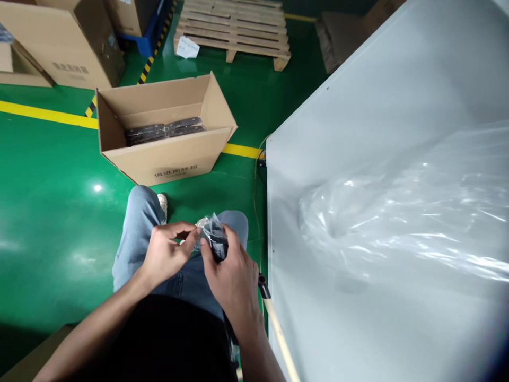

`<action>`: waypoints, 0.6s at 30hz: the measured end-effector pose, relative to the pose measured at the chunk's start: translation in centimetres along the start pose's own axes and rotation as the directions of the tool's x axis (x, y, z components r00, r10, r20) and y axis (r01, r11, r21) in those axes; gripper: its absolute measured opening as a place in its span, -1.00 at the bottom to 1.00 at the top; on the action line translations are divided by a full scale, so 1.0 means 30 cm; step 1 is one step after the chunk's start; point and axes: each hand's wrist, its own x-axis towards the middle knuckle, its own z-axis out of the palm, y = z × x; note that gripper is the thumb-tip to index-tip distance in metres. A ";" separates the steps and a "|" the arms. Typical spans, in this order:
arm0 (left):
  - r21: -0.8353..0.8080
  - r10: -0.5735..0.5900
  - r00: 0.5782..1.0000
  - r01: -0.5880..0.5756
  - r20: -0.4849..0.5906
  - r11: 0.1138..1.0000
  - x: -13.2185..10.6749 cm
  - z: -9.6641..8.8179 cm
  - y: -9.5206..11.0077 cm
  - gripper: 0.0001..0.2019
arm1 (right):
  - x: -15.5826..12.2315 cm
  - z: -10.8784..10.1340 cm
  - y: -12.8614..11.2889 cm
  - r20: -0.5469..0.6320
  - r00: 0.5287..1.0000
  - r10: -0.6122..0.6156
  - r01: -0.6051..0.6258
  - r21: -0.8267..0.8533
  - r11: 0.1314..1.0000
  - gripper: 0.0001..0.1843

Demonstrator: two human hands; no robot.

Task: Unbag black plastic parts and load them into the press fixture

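Over my lap, my right hand [230, 265] grips a small dark item wrapped in a clear plastic bag [216, 237], with the thumb on one side and the fingers on the other. What the dark item is I cannot make out. My left hand [169, 252] pinches the crumpled left edge of the same bag between thumb and forefinger. Beyond my knees an open cardboard box [170, 162] stands on the floor. Several dark, flat, plastic-wrapped pieces [165, 130] lie inside it.
To the right is a light grey panel or tabletop [358, 329] with a large clear plastic sheet [377, 223] on it. A pale pole [282, 339] leans beside my right arm. Farther off are a wooden pallet [234, 26] and another open carton [67, 48] on the green floor.
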 end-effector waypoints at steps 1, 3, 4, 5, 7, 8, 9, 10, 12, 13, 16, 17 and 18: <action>-0.080 -0.063 0.997 0.060 -0.043 0.995 0.000 0.007 -0.006 -0.79 | 0.002 -0.008 0.000 0.007 1.000 0.016 -0.016 0.055 0.998 -0.45; -0.298 -0.223 0.969 0.181 -0.111 0.937 0.002 0.019 -0.019 -0.78 | 0.008 -0.026 0.006 0.080 0.994 0.074 -0.091 0.226 0.970 -0.48; -0.409 -0.303 0.946 0.231 -0.119 0.883 0.005 0.023 -0.024 -0.77 | 0.011 -0.033 0.013 0.152 0.983 0.101 -0.148 0.333 0.931 -0.50; -0.505 -0.370 0.923 0.271 -0.106 0.820 0.008 0.025 -0.028 -0.77 | 0.015 -0.038 0.021 0.239 0.964 0.115 -0.214 0.441 0.872 -0.50; -0.628 -0.449 0.892 0.321 -0.052 0.709 0.015 0.024 -0.030 -0.77 | 0.020 -0.039 0.043 0.405 0.908 0.110 -0.357 0.610 0.707 -0.44; -0.658 -0.467 0.884 0.339 -0.023 0.672 0.019 0.022 -0.028 -0.77 | 0.022 -0.037 0.054 0.465 0.879 0.106 -0.424 0.659 0.621 -0.39; -0.675 -0.476 0.879 0.355 0.006 0.647 0.022 0.018 -0.025 -0.77 | 0.023 -0.034 0.063 0.508 0.854 0.112 -0.481 0.689 0.542 -0.35; -0.686 -0.480 0.877 0.365 0.026 0.630 0.026 0.015 -0.021 -0.76 | 0.024 -0.031 0.071 0.536 0.835 0.127 -0.526 0.707 0.473 -0.32; -0.698 -0.480 0.876 0.368 0.039 0.615 0.032 0.010 -0.010 -0.75 | 0.028 -0.029 0.082 0.561 0.813 0.157 -0.575 0.729 0.371 -0.29; -0.703 -0.478 0.877 0.365 0.039 0.611 0.035 0.010 -0.004 -0.74 | 0.032 -0.029 0.085 0.563 0.811 0.162 -0.581 0.739 0.340 -0.28; -0.712 -0.457 0.889 0.337 0.026 0.616 0.050 0.018 0.014 -0.71 | 0.050 -0.022 0.094 0.577 0.809 0.109 -0.580 0.755 0.307 -0.23; -0.706 -0.442 0.897 0.325 0.019 0.629 0.056 0.023 0.021 -0.69 | 0.055 -0.014 0.098 0.575 0.813 0.091 -0.570 0.755 0.324 -0.20; -0.695 -0.426 0.905 0.314 0.013 0.647 0.063 0.029 0.026 -0.67 | 0.058 -0.003 0.102 0.549 0.831 0.087 -0.540 0.759 0.365 -0.17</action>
